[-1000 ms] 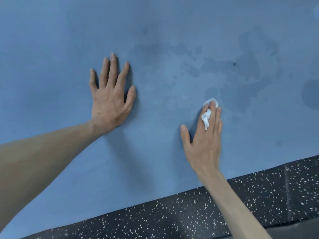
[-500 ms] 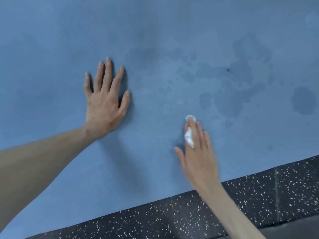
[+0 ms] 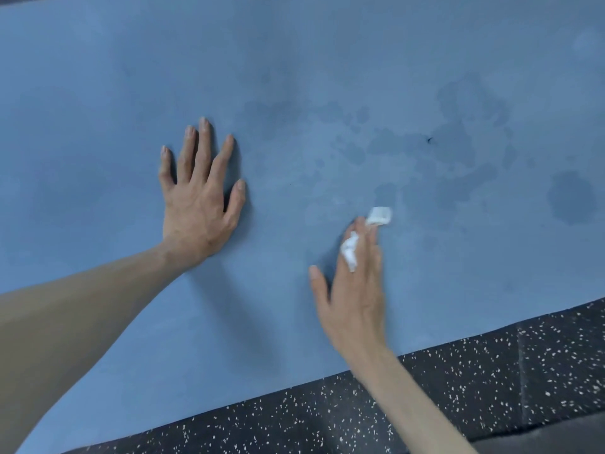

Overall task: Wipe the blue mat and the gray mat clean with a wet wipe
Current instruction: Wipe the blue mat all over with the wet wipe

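Head view: the blue mat (image 3: 98,77) fills nearly the whole frame, its near edge running from lower left up to the right, so its long axis seems to lie across the view, though neither end is in sight. Below that edge lies black speckled flooring (image 3: 491,381); no gray mat is clearly visible. Dark damp patches (image 3: 458,152) mark the mat's right half, with a small black speck (image 3: 429,139) among them. The left hand (image 3: 199,204) lies flat on the mat, fingers spread and straight, grip apart, bracing. The right hand (image 3: 355,296) presses the wet wipe (image 3: 379,216) onto the mat with straight fingers, a bunched part showing between them and a corner poking past the fingertips, pointing away from the person.

Risks, as I judge them: the small wad could slip out from under flat fingers mid-stroke; the wipe may dry, smearing rather than lifting dirt; the speck and the mat's left side could be missed.
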